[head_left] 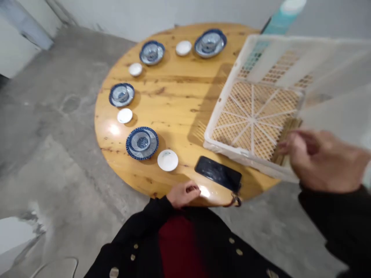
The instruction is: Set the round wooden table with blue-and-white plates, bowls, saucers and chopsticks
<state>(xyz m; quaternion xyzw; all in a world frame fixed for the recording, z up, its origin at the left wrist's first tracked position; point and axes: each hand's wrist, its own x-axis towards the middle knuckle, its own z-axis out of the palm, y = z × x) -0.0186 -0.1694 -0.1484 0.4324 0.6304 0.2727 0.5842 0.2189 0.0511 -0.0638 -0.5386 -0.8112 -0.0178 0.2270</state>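
My left hand (183,194) rests at the table's near edge, fingers loosely curled, with no object visible in it. My right hand (327,160), slightly blurred, is over the near right part of a white plastic basket (213,127), fingers bent together. Whatever its fingertips hold, if anything, I cannot make out. Close by them, thin brown sticks (279,156), seemingly chopsticks, lie along the basket's side. A black phone (218,173) lies between my hands. A small white saucer (167,160) and a blue-patterned plate (131,151) bearing a bowl (141,141) are left of it.
More blue-rimmed plates with bowls, such as this one (121,95), and white saucers (183,48) follow the far and left edge of the round wooden table (171,100). A teal object with a white top (292,7) stands behind the basket. Concrete floor (69,154) surrounds the table.
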